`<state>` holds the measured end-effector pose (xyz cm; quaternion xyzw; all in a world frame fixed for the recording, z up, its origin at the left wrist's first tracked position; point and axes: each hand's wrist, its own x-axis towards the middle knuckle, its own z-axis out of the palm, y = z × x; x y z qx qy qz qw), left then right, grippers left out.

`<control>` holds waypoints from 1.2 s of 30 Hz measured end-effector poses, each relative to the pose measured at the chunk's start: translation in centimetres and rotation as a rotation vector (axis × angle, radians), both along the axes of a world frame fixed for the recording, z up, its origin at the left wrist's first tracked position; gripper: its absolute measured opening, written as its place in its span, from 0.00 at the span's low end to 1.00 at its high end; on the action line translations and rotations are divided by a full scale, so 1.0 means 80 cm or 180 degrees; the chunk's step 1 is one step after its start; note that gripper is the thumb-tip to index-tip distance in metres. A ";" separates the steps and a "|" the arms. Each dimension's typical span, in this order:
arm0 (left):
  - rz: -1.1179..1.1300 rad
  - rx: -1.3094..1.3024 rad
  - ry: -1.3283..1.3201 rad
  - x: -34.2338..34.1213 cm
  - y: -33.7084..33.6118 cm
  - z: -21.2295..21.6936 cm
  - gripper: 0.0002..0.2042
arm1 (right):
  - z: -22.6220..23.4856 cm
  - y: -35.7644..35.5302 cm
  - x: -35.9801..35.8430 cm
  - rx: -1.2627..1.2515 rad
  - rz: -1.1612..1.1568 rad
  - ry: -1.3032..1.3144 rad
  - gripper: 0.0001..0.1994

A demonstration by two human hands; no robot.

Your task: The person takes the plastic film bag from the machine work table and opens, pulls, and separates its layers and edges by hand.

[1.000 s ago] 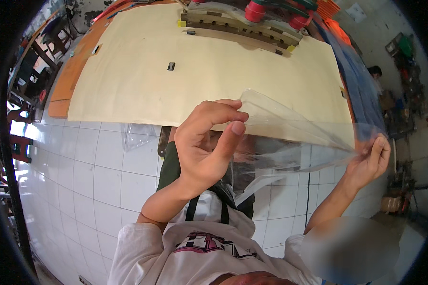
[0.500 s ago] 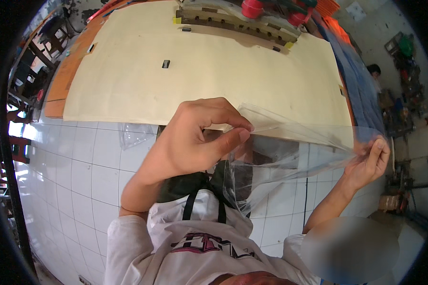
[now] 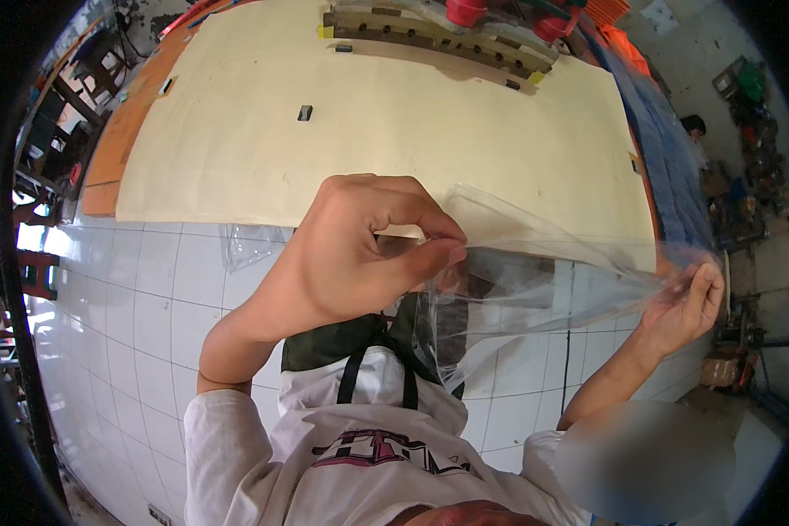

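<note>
A clear plastic sheet, thin and creased, is stretched between my two hands above my lap, in front of the table's near edge. My left hand pinches its left end between thumb and forefinger. At the right, my right hand grips the other end with its fingers folded over. Loose folds of the sheet hang down below my left hand, and one upper corner overlaps the table's cream-coloured covering.
Across the table's far side stands a metal bar with a row of holes, red parts behind it. A small dark block lies on the covering. Blue cloth drapes the right edge. Another clear plastic piece hangs at the near edge.
Both hands keep their hold on the plastic sheet. My left elbow has swung a little outward to the left, and my right hand has shifted slightly right and nearer.
</note>
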<state>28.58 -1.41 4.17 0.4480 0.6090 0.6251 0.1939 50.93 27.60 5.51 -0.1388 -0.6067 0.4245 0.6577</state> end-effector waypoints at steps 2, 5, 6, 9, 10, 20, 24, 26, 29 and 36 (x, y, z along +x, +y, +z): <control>0.0032 -0.0046 -0.0082 0.000 0.001 -0.001 0.04 | -0.001 0.002 0.004 -0.0007 0.0054 -0.0039 0.06; 0.0100 -0.0055 -0.0179 0.001 0.004 0.000 0.04 | -0.004 0.003 0.009 0.0008 0.0071 -0.0050 0.06; 0.0138 -0.0019 -0.0198 0.002 0.005 0.000 0.04 | -0.005 0.004 0.012 -0.0047 0.0109 -0.0103 0.06; 0.0297 0.0096 0.0137 -0.001 0.002 -0.007 0.05 | -0.009 -0.006 0.002 -0.0315 0.0048 -0.0165 0.06; 0.0292 0.0103 0.0134 -0.001 0.002 -0.008 0.05 | -0.008 -0.011 -0.001 -0.0494 -0.0121 -0.0187 0.06; 0.0563 0.0810 -0.0171 0.008 0.013 -0.021 0.05 | -0.007 -0.034 -0.014 -0.0759 -0.0003 -0.0473 0.07; 0.0714 0.0727 -0.0392 0.013 0.008 -0.016 0.09 | -0.014 -0.039 -0.018 -0.0546 0.0066 -0.0543 0.07; 0.0786 0.0493 -0.0310 0.019 0.002 -0.013 0.09 | -0.016 -0.044 -0.020 -0.0396 0.0079 -0.0569 0.07; 0.1016 0.0453 -0.0203 0.025 0.003 -0.016 0.08 | -0.017 -0.062 -0.026 -0.0067 -0.0481 -0.0524 0.06; 0.1291 0.0216 0.0170 0.036 -0.012 -0.021 0.07 | -0.035 -0.077 -0.008 -0.0198 -0.0792 -0.0684 0.08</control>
